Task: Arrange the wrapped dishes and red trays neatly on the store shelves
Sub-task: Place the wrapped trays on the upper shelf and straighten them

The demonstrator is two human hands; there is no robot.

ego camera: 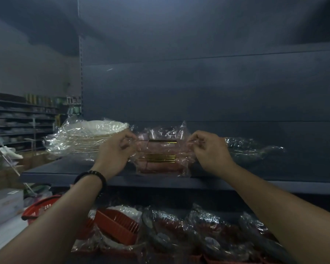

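A plastic-wrapped stack of red trays with gold trim stands on the grey shelf at its front edge. My left hand pinches the wrap on the stack's left side. My right hand pinches the wrap on its right side. A wrapped stack of white dishes lies on the same shelf just left of the trays. A wrapped dark bundle lies to the right.
The lower shelf holds a loose red tray, wrapped white dishes and several wrapped dark bundles. A red basket and a white box sit at the lower left. Stocked shelves stand far left.
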